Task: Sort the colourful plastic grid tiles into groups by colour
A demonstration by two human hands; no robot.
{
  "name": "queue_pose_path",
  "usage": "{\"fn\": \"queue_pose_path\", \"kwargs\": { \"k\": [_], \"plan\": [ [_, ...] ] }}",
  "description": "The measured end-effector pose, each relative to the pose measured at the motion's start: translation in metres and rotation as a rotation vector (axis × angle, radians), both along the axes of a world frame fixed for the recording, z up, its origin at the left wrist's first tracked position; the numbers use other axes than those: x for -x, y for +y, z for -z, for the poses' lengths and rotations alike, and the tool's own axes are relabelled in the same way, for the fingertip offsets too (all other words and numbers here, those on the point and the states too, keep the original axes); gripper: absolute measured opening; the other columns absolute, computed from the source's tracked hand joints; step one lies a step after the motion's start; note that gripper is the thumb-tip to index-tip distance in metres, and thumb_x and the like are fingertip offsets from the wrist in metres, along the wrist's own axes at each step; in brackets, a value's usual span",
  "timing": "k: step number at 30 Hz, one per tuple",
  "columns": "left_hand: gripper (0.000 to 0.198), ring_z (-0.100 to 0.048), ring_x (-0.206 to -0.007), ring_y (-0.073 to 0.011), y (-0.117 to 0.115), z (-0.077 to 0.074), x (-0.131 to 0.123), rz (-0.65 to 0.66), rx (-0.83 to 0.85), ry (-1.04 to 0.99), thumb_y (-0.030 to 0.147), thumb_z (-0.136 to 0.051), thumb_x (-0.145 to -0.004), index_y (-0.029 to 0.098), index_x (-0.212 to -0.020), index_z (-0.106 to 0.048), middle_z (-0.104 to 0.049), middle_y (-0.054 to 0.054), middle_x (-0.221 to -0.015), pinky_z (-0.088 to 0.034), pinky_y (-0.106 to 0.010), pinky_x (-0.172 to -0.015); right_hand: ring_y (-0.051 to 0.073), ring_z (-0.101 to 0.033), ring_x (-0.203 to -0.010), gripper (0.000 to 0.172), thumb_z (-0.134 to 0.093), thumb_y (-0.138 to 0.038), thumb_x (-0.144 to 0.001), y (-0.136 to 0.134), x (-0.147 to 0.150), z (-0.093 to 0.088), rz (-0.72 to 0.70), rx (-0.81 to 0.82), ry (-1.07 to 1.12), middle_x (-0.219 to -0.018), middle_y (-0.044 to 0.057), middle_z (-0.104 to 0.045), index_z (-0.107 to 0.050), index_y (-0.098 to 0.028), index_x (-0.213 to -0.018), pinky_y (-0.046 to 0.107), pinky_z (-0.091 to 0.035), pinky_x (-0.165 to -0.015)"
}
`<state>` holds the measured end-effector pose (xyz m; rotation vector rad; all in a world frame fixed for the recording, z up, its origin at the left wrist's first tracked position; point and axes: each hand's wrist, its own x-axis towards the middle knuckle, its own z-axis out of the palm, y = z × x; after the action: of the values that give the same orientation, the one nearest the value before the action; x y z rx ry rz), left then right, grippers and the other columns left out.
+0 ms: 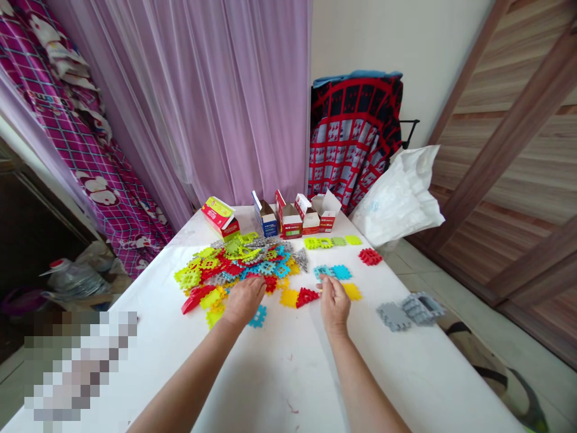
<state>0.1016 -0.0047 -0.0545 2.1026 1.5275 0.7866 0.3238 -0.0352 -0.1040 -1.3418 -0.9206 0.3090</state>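
left hand point(246, 297) of the person is back-up at the near right side of the heap of plastic pieces point(210, 263), fingers bent; their tips are lost among the pieces, so whether they grip one cannot be told. right hand point(334, 305) is narrow, thumb and fingers drawn together; whether something thin is pinched there is unclear too. between the two hands lie a yellow piece point(289, 297) and a red piece point(307, 297), side by side, the pair running left to right. the red piece is just left of the right hand's fingertips, so that hand is nearer; the heap is nearer the left. beyond the right hand sit blue pieces point(340, 272). grey pieces point(393, 317) lie near the right edge of the desk point(279, 376), whose white top gives room between the forearms; behind the heap, cardboard boxes point(292, 231) hem in the far side.
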Motion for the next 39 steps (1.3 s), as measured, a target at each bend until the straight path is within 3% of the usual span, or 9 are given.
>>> {"fn": "queue_pose_path", "kwargs": {
  "k": [3, 7, 13, 18, 23, 28, 33, 36, 39],
  "plan": [
    [0.039, -0.068, -0.088, -0.0216, -0.01, 0.004, -0.002, -0.095, 0.107, -0.247, 0.052, -0.044, -0.088, 0.02, -0.095, -0.066, -0.072, -0.007, -0.087, -0.053, -0.032, -0.075, 0.018, -0.067, -0.069, 0.038, -0.043, -0.044, -0.088, -0.004, 0.003, -0.002, -0.026, 0.039, -0.097, -0.087, 0.01, -0.072, -0.069, -0.015, -0.089, 0.029, -0.054, -0.065],
    [0.057, -0.068, -0.062, -0.0172, -0.022, 0.011, -0.012, -0.161, 0.301, -0.573, 0.069, -0.042, -0.08, 0.016, -0.086, -0.062, -0.068, -0.005, -0.07, -0.05, -0.024, -0.049, 0.018, -0.065, -0.076, 0.032, -0.045, -0.037, -0.089, -0.015, 0.021, -0.008, -0.204, 0.001, -0.392, -0.089, 0.009, -0.071, -0.068, -0.018, -0.099, 0.029, -0.054, -0.071],
    [0.054, -0.06, -0.049, -0.0106, -0.035, 0.013, -0.016, -0.169, 0.484, -0.842, 0.067, -0.065, -0.063, 0.015, -0.075, -0.061, -0.064, -0.001, -0.06, -0.047, -0.02, -0.044, 0.025, -0.057, -0.109, 0.047, -0.059, -0.036, -0.082, -0.029, 0.046, -0.015, -0.384, 0.026, -0.753, -0.116, 0.012, -0.063, -0.056, -0.018, -0.126, 0.038, -0.047, -0.096],
    [0.051, -0.052, -0.042, -0.0078, -0.039, 0.015, -0.015, -0.167, 0.522, -0.897, 0.064, -0.069, -0.062, 0.014, -0.074, -0.063, -0.06, 0.002, -0.052, -0.045, -0.019, -0.043, 0.024, -0.058, -0.106, 0.046, -0.063, -0.032, -0.08, -0.033, 0.052, -0.016, -0.399, 0.123, -0.848, -0.113, 0.011, -0.063, -0.057, -0.017, -0.122, 0.035, -0.048, -0.093],
    [0.058, -0.062, -0.055, -0.0136, -0.044, 0.02, -0.015, -0.169, 0.436, -0.894, 0.064, -0.066, -0.066, 0.015, -0.098, -0.064, -0.066, -0.002, -0.068, -0.047, -0.021, -0.042, 0.023, -0.06, -0.101, 0.041, -0.064, -0.03, -0.076, -0.033, 0.049, -0.014, -0.326, 0.116, -0.796, -0.106, 0.009, -0.065, -0.059, -0.018, -0.115, 0.034, -0.049, -0.091],
    [0.056, -0.066, -0.068, -0.0172, -0.05, 0.023, -0.011, -0.164, 0.346, -0.926, 0.064, -0.059, -0.074, 0.015, -0.101, -0.064, -0.067, -0.008, -0.091, -0.051, -0.025, -0.046, 0.02, -0.061, -0.084, 0.04, -0.059, -0.037, -0.078, -0.016, 0.005, -0.022, -0.085, 0.162, -0.654, -0.1, 0.009, -0.064, -0.059, -0.017, -0.113, 0.032, -0.051, -0.077],
    [0.056, -0.064, -0.064, -0.0173, -0.048, 0.022, -0.01, -0.168, 0.36, -0.966, 0.065, -0.06, -0.072, 0.014, -0.096, -0.067, -0.067, -0.007, -0.084, -0.051, -0.026, -0.046, 0.021, -0.062, -0.086, 0.043, -0.057, -0.048, -0.079, 0.018, -0.077, -0.048, 0.235, 0.601, -0.619, -0.105, 0.009, -0.063, -0.063, -0.02, -0.112, 0.032, -0.048, -0.079],
    [0.059, -0.064, -0.064, -0.0178, -0.045, 0.023, -0.011, -0.154, 0.377, -0.95, 0.067, -0.061, -0.07, 0.014, -0.094, -0.068, -0.068, -0.007, -0.081, -0.051, -0.026, -0.045, 0.025, -0.062, -0.098, 0.044, -0.056, -0.049, -0.082, 0.036, -0.109, -0.057, 0.219, 0.917, -0.641, -0.107, 0.009, -0.066, -0.063, -0.021, -0.115, 0.034, -0.047, -0.08],
    [0.064, -0.063, -0.062, -0.0179, -0.043, 0.026, -0.011, -0.137, 0.392, -0.927, 0.072, -0.061, -0.066, 0.014, -0.092, -0.069, -0.068, -0.007, -0.079, -0.051, -0.026, -0.045, 0.028, -0.062, -0.101, 0.042, -0.055, -0.047, -0.083, 0.051, -0.121, -0.057, 0.189, 1.053, -0.652, -0.107, 0.011, -0.067, -0.063, -0.02, -0.113, 0.037, -0.047, -0.08]
  ]
}}
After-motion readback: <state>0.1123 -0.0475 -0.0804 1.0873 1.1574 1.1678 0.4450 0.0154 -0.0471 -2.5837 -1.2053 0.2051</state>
